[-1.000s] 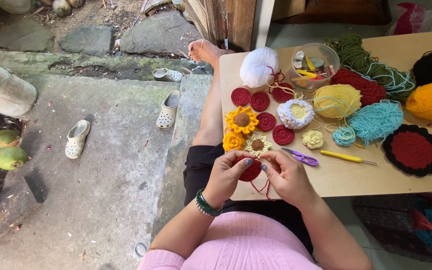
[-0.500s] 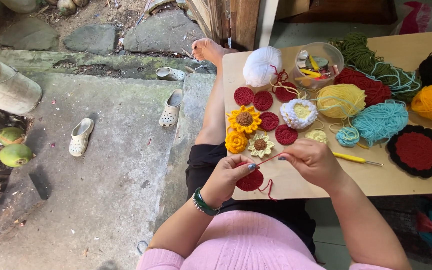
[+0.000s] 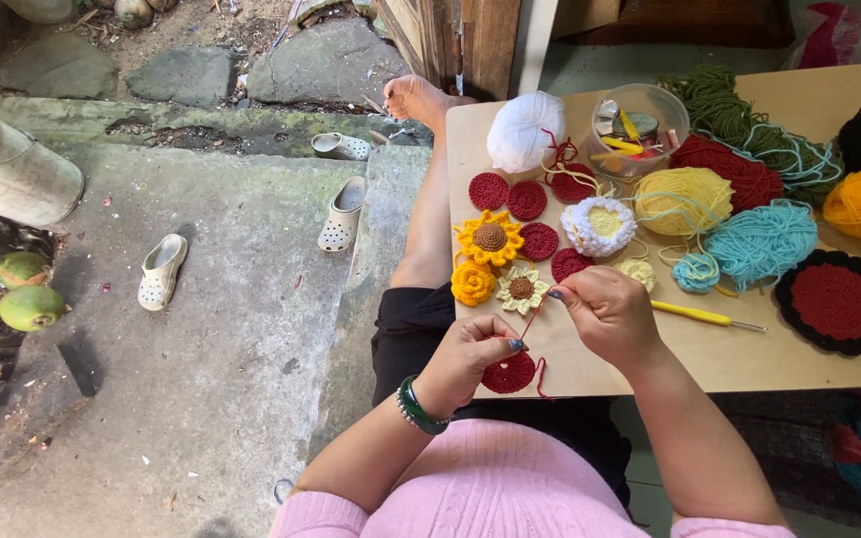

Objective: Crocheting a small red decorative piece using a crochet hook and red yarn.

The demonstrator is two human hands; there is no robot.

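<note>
Left hand (image 3: pixel 470 357) pinched a small red crocheted disc (image 3: pixel 508 374) at the near edge of a wooden board (image 3: pixel 650 364). Right hand (image 3: pixel 605 314) held red yarn taut above it. Yellow crochet hook (image 3: pixel 705 318) lay just right; yarn balls farther back.

bare board (image 3: pixel 650 364) nearside, crochet flowers (image 3: pixel 491 239) and yarn balls (image 3: pixel 761 239) crowding beyond

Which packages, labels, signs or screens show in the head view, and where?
Pink plastic bag: top right corner, behind the wooden board; crumpled, with pale lettering.
Clear plastic tub: on the board's far edge between the white yarn ball and green yarn; round, see-through, holding small yellow and red items.
Large clear plastic jar: left edge, lying on the ground; cylindrical, cloudy.
No signs or screens.
</note>
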